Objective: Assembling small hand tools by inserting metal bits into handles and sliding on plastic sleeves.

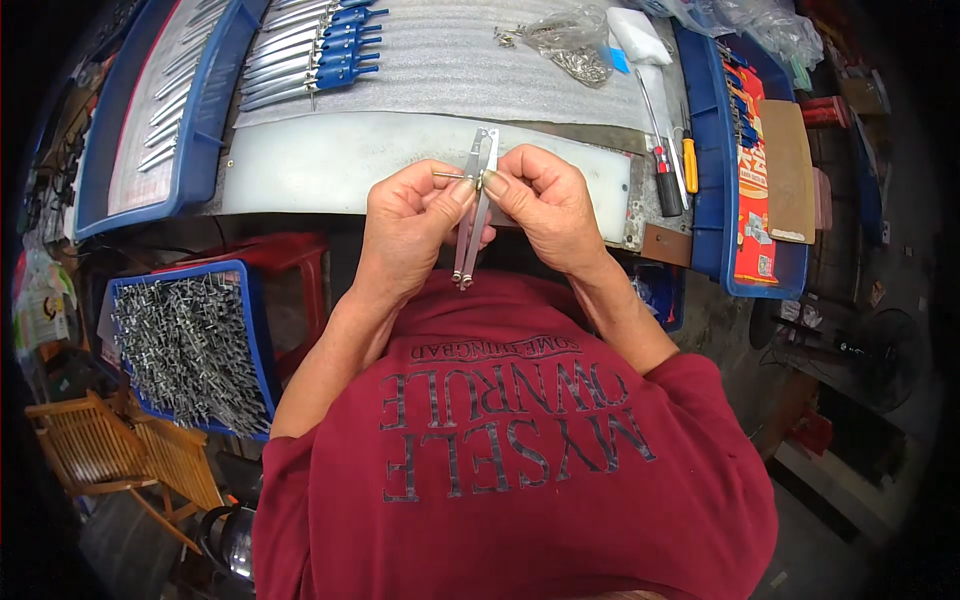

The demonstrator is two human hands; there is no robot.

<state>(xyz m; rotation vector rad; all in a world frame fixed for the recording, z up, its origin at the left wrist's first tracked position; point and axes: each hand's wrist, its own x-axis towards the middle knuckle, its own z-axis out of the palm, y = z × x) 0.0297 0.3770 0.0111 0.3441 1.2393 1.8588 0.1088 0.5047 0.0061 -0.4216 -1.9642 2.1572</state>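
Note:
Above the front edge of a white board, both my hands are closed on a slim metal piece made of two long flat arms. Its holed ends point away from me, and its narrow ends hang toward my shirt. My left hand pinches it from the left, and a thin metal pin sticks out sideways by its fingers. On the other side my right hand presses thumb and fingers on the upper part. The fingertips cover the middle of the piece.
Blue-handled tools lie in a row beyond the board, beside a plastic bag of small metal parts. A yellow screwdriver and a red-black screwdriver lie right. Blue bins flank the bench; a blue crate of metal parts stands lower left.

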